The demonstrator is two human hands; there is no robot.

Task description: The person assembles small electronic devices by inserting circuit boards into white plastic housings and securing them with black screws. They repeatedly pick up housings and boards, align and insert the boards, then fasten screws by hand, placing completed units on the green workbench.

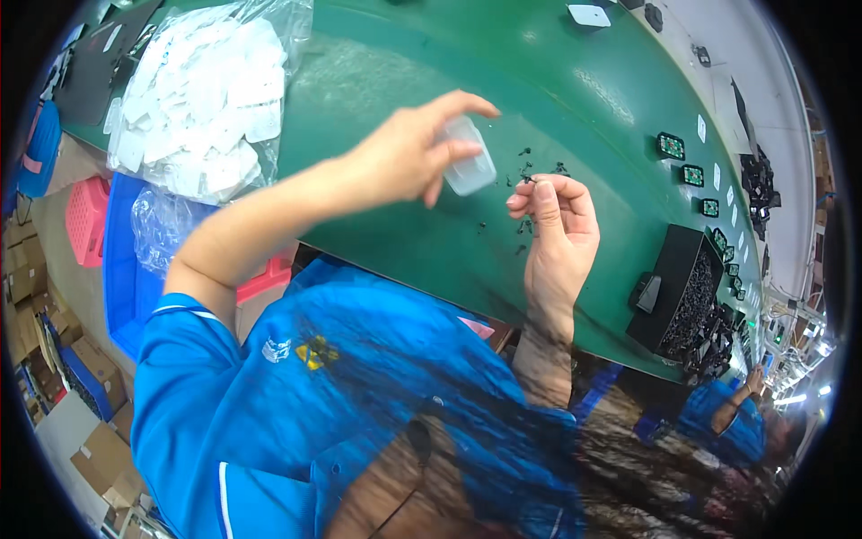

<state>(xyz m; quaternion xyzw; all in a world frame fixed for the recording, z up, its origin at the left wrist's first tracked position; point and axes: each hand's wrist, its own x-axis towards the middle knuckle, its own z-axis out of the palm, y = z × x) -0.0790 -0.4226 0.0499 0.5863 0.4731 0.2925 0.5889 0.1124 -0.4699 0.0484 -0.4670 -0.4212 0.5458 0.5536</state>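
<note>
Tiny black parts too small to identify, one hidden in right-hand grip.

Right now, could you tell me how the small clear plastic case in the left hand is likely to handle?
The clear plastic case looks thin-walled, so probably light and a little flexible. The left hand holds it with just a thumb and fingers, suggesting little weight. Its smooth glossy surface may be slippery.
</note>
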